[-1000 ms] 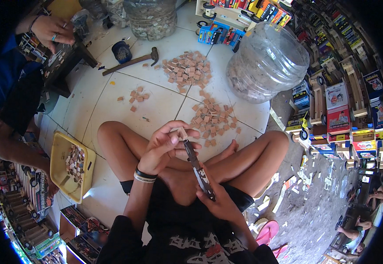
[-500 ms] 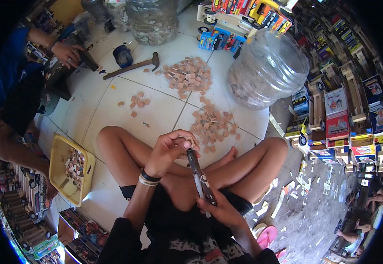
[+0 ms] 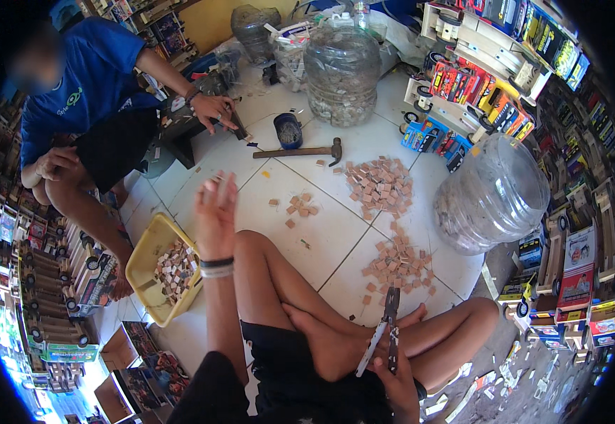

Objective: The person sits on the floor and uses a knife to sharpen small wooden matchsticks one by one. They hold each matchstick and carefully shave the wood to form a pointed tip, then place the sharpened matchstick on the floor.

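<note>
My right hand [image 3: 395, 381] is closed round the handles of a pair of dark, worn pliers [image 3: 392, 318], held over my crossed legs with the jaws pointing away from me. Nothing can be made out in the jaws. Raised at left, my left hand [image 3: 216, 219] is blurred by motion, but its fingers look stretched out and apart, with nothing visible in them. Close to its left side stands a yellow basin [image 3: 154, 244] holding many small pieces [image 3: 174, 272]. Heaps of small tan squares [image 3: 399, 263] lie on the tiles ahead, with a smaller group [image 3: 300, 205] nearer the left hand.
A hammer [image 3: 297, 152] lies by a dark blue cup [image 3: 288, 131]. Large clear plastic containers [image 3: 491, 194] stand at right and at the back [image 3: 343, 78]. A person in blue [image 3: 102, 78] sits at far left beside a low dark bench. Wooden toy trucks [image 3: 569, 261] are stacked around.
My left hand has left the pliers' jaws and swung out to the left. The pliers stay in my right hand, their handles wider apart. The view has shifted left and up.
</note>
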Available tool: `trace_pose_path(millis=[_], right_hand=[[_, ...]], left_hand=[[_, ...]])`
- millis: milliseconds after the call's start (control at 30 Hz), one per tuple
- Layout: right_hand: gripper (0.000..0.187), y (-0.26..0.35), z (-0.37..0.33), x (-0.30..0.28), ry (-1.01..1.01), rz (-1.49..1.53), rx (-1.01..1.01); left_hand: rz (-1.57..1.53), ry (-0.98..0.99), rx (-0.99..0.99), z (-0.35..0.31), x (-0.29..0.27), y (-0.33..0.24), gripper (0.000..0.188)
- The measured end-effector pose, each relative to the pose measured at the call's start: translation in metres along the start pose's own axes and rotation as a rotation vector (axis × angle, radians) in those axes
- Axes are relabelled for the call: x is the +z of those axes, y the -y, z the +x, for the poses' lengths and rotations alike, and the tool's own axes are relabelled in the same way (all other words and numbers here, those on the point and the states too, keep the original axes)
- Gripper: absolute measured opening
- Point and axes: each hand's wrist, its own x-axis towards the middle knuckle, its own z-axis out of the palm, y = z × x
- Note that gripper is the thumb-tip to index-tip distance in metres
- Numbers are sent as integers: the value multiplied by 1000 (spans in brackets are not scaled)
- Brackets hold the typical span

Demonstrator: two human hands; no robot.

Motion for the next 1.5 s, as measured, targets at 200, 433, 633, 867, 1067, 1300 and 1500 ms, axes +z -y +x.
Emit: trace_pose_path(millis=[200,433,633,867,1067,1300,1500], right_hand=[[67,14,4,11,80,108,-98],[67,21,12,30,246,202,-179],[69,16,18,31,254,152,-209],[70,13,15,29,265,249,-165],[69,12,12,27,243,262,-126],[60,5,12,30,204,308,-103],[46,-2,18,29,246,232,-28]], left_hand=[[-87,222,-37,-9,38,-27,12],[-259,414,-616,-143,68,63,18],[-275,417,-773,-193,74,84,19],[-214,362,-797,-202,72,91,19],[-288,383,-769,-208,80,91,17],[-248,381,-781,-211,81,92,13],[-310,359,-754,-212,77,98,13]])
